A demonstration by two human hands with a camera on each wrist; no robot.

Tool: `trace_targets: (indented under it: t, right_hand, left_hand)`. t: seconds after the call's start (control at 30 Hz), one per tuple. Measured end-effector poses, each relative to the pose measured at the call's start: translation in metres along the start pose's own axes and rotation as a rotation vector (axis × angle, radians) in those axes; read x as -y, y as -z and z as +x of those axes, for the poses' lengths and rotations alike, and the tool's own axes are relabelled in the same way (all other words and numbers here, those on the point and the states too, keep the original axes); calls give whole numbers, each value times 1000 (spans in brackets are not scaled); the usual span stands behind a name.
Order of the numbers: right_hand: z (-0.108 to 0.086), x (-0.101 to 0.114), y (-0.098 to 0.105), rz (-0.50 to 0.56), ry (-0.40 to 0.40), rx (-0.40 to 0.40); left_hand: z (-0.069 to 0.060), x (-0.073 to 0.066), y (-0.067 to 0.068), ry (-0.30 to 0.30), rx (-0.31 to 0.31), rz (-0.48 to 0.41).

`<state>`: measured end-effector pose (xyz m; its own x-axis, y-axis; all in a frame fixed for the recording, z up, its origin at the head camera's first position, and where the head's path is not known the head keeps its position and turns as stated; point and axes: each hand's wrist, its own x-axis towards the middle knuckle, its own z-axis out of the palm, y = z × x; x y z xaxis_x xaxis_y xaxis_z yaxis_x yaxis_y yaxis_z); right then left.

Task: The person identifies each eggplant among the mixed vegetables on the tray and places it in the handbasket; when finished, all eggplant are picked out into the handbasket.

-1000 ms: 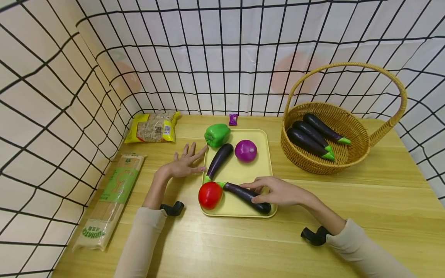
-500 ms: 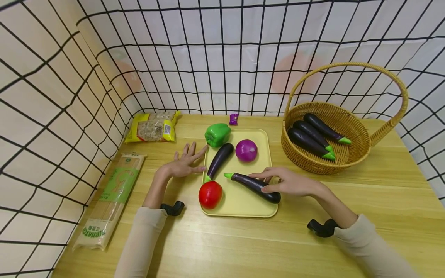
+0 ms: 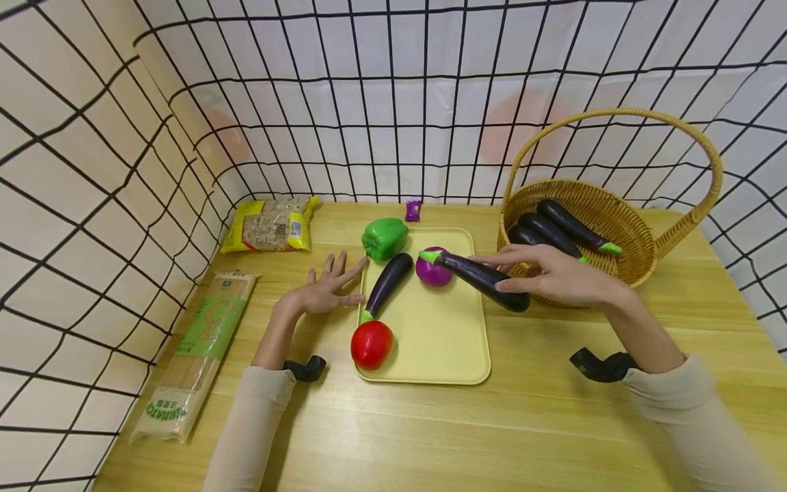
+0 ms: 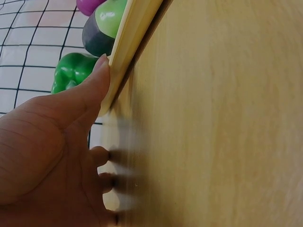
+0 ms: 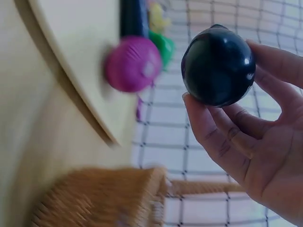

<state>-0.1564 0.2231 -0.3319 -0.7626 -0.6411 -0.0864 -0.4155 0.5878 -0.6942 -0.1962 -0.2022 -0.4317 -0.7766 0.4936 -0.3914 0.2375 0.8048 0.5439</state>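
I see the right hand (image 3: 562, 275) pinch one long dark-purple eggplant (image 3: 479, 277), three more eggplants (image 3: 568, 224) in one round tan wicker basket (image 3: 624, 219), the left hand (image 3: 322, 292) spread, empty.

2 sleeved forearms (image 3: 252, 424) extend forward, left hand (image 3: 324, 290) with fingers spread, right hand (image 3: 556, 275) pinching between thumb and fingers

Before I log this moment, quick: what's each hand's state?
Left hand: open, at the edge of the tray.
Right hand: closed, holding an eggplant.
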Motion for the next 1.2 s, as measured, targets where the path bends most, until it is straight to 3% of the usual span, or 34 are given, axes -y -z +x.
trace_targets:
  t: [0.17,0.33,0.6,0.9,1.2]
  right_hand:
    - [-3,1,40,-43,-89,-43]
    - [-7,-13,72,-53,-176,-69]
    - [-16,-49,106,-71,-199,-36]
    - [-12,-97,123,-7,-292,31]
    - [-12,-117,126,-24,-439,19]
  left_hand:
    - [-1,1,-1,1,-1,-2]
    - [-3,1,-2,9,6,-3]
    - [0,1,-1,-1,-2,4]
    - [0,2,-2,-1,1,-10]
    - [-1,0,-1,-5,1,-4]
